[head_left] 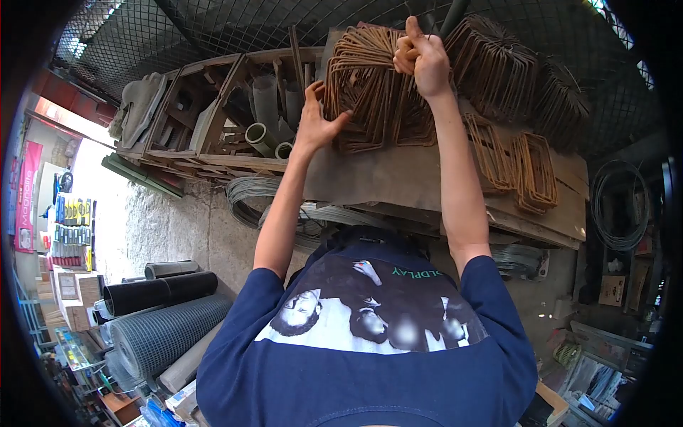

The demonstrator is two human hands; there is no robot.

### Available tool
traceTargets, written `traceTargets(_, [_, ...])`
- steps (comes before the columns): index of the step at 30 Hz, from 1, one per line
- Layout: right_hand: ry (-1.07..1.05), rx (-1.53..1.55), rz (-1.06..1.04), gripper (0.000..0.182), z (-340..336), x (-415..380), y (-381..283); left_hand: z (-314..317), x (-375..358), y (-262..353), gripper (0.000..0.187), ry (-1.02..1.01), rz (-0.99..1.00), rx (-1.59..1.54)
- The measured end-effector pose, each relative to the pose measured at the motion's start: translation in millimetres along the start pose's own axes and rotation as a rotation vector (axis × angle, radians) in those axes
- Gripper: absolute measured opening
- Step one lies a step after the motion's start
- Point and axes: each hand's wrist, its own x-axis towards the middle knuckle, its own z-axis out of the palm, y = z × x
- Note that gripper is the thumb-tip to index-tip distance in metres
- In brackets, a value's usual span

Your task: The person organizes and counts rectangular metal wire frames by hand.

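Observation:
A large bundle of rusty bent-wire stirrups (pixel 377 85), square steel frames stacked close together, stands on the bench top in front of me. My left hand (pixel 319 124) is at the bundle's left side, its thumb and fingers spread apart around the near left edge. Above the bundle's right part is my right hand (pixel 425 60), its fingers curled in and its thumb pointing up. What lies inside those fingers, if anything, is hidden. More stirrups in a darker bundle (pixel 494 67) stand just right of my right hand.
Smaller stirrups (pixel 533 171) lie at the bench's (pixel 377 178) right. To the left is a wooden rack (pixel 206 153) with pipes. Wire coils (pixel 249 196) sit below the bench front. Rolls of mesh (pixel 171 331) lie at lower left. A wire-mesh screen (pixel 235 25) rises behind.

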Motion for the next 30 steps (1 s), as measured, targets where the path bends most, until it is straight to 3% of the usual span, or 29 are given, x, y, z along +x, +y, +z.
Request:
traceTargets(2, [0.002, -0.016, -0.001, 0.068, 0.1, -1.5, 0.8, -3.3, 7.9, -12.7, 0.078, -0.065, -0.004, 0.007])
traceTargets(4, [0.004, -0.032, -0.004, 0.068, -0.8, -0.5, 0.8, 1.4, 9.9, -32.8, 0.081, -0.12, 0.233, 0.208])
traceTargets(11, [-0.006, -0.014, 0.009, 0.067, 0.9, -2.8, -5.3, -11.5, 28.7, -29.9, 0.081, -0.25, 0.015, -0.039])
traceTargets(13, [-0.009, -0.017, 0.038, 0.067, 0.5, -5.2, -6.7, -14.8, 30.3, -37.7, 0.081, -0.123, 0.177, 0.219])
traceTargets(16, [-0.012, 0.029, 0.056, 0.066, 1.0, -9.9, -4.7, -15.9, 35.1, -44.9, 0.083, -0.084, 0.253, 0.19])
traceTargets(22, [-0.01, 0.029, 0.03, 0.064, 2.3, -2.8, -4.8, -4.8, 28.9, -48.5, 0.091, -0.068, 0.221, 0.124])
traceTargets(24, [-0.011, 0.033, 0.037, 0.065, 3.0, -1.7, -6.8, -0.4, 23.7, -46.3, 0.092, 0.118, 0.281, 0.257])
traceTargets(26, [-0.012, 0.031, 0.047, 0.065, 3.4, -2.1, -8.7, -0.1, 30.1, -48.8, 0.101, 0.1, 0.303, 0.271])
traceTargets(28, [-0.01, 0.007, 0.014, 0.066, 5.1, -4.7, -8.4, -2.6, 34.2, -44.2, 0.105, -0.206, 0.104, -0.189])
traceTargets(30, [-0.016, 0.015, 0.01, 0.066, 3.3, -2.0, -5.1, -5.4, 35.1, -42.5, 0.102, -0.227, 0.062, -0.182])
